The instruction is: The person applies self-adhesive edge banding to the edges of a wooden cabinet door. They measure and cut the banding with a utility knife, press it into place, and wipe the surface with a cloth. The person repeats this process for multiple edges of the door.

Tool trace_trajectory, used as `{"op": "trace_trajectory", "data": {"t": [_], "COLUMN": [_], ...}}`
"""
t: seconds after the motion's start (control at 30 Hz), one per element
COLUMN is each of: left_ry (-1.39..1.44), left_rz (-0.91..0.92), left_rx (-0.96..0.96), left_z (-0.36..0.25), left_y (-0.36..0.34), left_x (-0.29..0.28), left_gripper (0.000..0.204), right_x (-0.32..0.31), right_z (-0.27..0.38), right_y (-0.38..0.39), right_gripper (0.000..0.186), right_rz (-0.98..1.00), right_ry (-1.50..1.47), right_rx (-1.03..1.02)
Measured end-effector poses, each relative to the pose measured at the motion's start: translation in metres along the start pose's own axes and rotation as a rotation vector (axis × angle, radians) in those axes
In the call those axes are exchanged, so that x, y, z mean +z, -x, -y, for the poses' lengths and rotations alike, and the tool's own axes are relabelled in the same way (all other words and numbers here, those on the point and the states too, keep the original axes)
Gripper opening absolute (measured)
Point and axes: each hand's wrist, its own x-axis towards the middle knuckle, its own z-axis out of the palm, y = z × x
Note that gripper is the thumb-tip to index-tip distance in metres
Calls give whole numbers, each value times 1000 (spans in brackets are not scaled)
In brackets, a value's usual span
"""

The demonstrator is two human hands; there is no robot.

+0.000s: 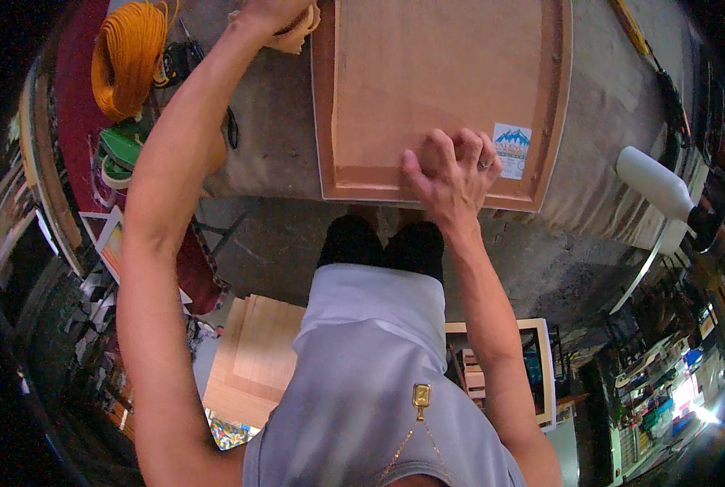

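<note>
A shallow wooden panel with a raised frame (411, 73) lies face down or back up on the covered workbench, with a printed label (513, 146) at its lower right. My right hand (456, 174) rests on it near the front edge, fingers bent and apart, holding nothing. My left hand (277, 15) reaches to the top edge of the picture, just beside the panel's left side, closed on a crumpled tan cloth or pad (297, 36); part of this hand is cut off by the picture's edge.
An orange coil of cord (123, 65), a green tape dispenser (119, 146) and small tools lie at the left. A white bottle (651, 178) lies at the right, below a yellow-handled tool (630, 24). Wooden boards (253, 341) and a light frame (545, 357) are low beside me.
</note>
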Motion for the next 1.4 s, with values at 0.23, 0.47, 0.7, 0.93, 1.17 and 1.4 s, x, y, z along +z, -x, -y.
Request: {"op": "trace_trajectory", "data": {"t": [0.23, 0.47, 0.7, 0.93, 1.17, 1.4], "left_ry": [-119, -395, -781, -435, -347, -358], "left_rz": [-9, 56, 561, 414, 498, 575], "left_rx": [316, 626, 769, 809, 719, 635], "left_z": [36, 31, -2, 18, 4, -3], "left_y": [0, 1, 25, 60, 107, 150], "left_x": [3, -2, -21, -5, -15, -12], "left_gripper": [23, 17, 16, 16, 13, 18], "right_x": [-2, -2, -1, -1, 0, 3], "right_z": [2, 1, 2, 4, 3, 0], "right_y": [-1, -1, -1, -1, 0, 2], "right_gripper": [41, 38, 39, 40, 40, 41], "right_rz": [7, 1, 4, -46, -47, -79], "right_ry": [15, 26, 24, 34, 46, 61], "right_rx": [-16, -20, 6, 16, 18, -6]}}
